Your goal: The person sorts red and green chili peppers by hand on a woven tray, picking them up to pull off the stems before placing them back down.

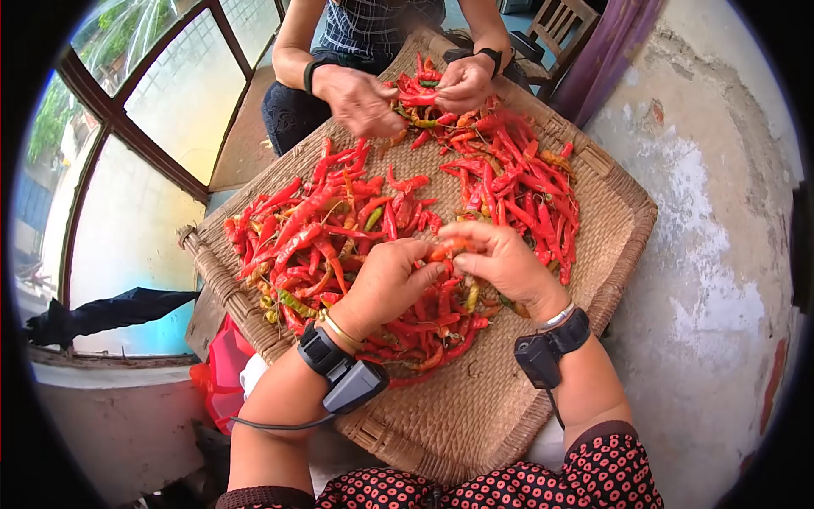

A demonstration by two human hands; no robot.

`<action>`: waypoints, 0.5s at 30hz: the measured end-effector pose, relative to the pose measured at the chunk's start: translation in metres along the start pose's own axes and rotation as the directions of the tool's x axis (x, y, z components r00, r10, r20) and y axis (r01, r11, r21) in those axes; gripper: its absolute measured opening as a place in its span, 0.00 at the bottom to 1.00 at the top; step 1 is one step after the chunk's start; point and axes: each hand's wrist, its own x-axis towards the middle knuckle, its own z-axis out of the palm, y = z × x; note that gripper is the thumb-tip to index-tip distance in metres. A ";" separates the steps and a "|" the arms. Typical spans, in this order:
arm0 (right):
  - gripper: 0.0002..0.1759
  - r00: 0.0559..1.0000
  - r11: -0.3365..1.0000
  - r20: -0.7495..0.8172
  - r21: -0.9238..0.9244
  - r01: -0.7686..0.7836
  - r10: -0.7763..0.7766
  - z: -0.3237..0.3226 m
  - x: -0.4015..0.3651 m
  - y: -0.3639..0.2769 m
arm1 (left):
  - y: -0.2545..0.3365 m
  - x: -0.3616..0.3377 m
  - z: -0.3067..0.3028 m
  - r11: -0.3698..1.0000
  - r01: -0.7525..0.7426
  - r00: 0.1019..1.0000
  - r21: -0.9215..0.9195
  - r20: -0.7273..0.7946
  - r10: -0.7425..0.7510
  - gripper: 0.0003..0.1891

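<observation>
My left hand (386, 284) and my right hand (509, 265) meet over the front of a woven tray (475, 416). Between their closed fingertips is an orange-red chili pepper (451, 248), partly covered by the fingers. Under and left of my hands spreads a large heap of red chili peppers (305, 222), with a few green and yellowish ones mixed in. A second pile of chili peppers (530, 187) lies beyond my right hand, towards the tray's right side.
Across the tray, another person's hands (360, 100) work at chili peppers near the far corner. A folded dark umbrella (110, 316) leans by the windows at left. Red plastic bags (225, 373) sit beside the tray; a worn wall (704, 220) stands at right.
</observation>
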 end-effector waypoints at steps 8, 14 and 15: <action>0.32 0.943 0.983 -0.278 -0.036 0.179 -0.182 -0.023 0.019 0.013 | -0.004 0.001 -0.001 0.789 0.405 0.906 -0.462 0.091 -0.412 0.12; 0.27 0.965 0.961 -0.158 -0.215 0.174 -0.209 -0.034 0.019 0.015 | -0.002 0.001 0.000 0.798 0.392 0.917 -0.457 0.133 -0.375 0.12; 0.24 0.998 0.971 -0.038 -0.237 0.030 -0.040 -0.027 0.015 0.011 | -0.001 0.000 0.000 0.799 0.390 0.920 -0.457 0.152 -0.362 0.12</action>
